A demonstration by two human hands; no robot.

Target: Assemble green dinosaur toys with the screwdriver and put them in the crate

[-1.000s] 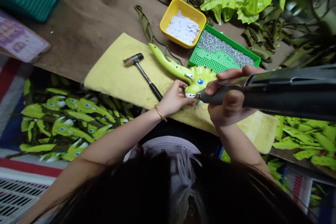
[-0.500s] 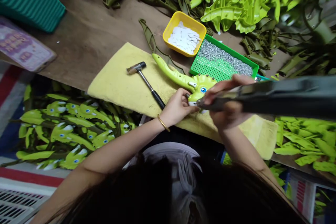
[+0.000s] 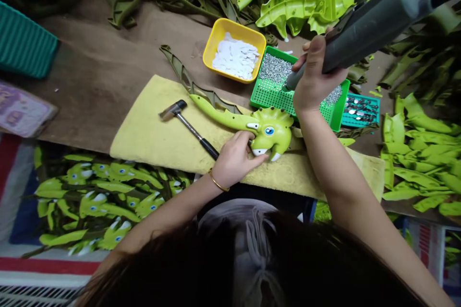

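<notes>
On the yellow towel [image 3: 140,120] lies a lime-green plastic dinosaur toy [image 3: 275,122] with a blue eye, white horn tips and a long curved part reaching left. My left hand [image 3: 236,156] grips its snout between thumb and fingers. My right hand [image 3: 317,76] is wrapped round a grey electric screwdriver [image 3: 370,21]. Its tip points down into the green basket [image 3: 266,93] of small silver screws [image 3: 275,69]. Whether a screw sits on the tip is too small to tell. Left of the toy rests a hammer [image 3: 190,127] with a black handle.
A yellow tub [image 3: 212,43] of white pieces stands behind the towel. Beyond the screws sits a teal tray [image 3: 378,105] of dark and silver round parts. Lime-green pieces [image 3: 421,158] are heaped right; dark olive parts [image 3: 124,2] lie behind. Finished-looking toys [image 3: 93,201] fill the lower left.
My right hand has lifted the electric screwdriver off the toy's snout and carried it up to the screw basket. My left hand still grips the snout. The view has shifted slightly.
</notes>
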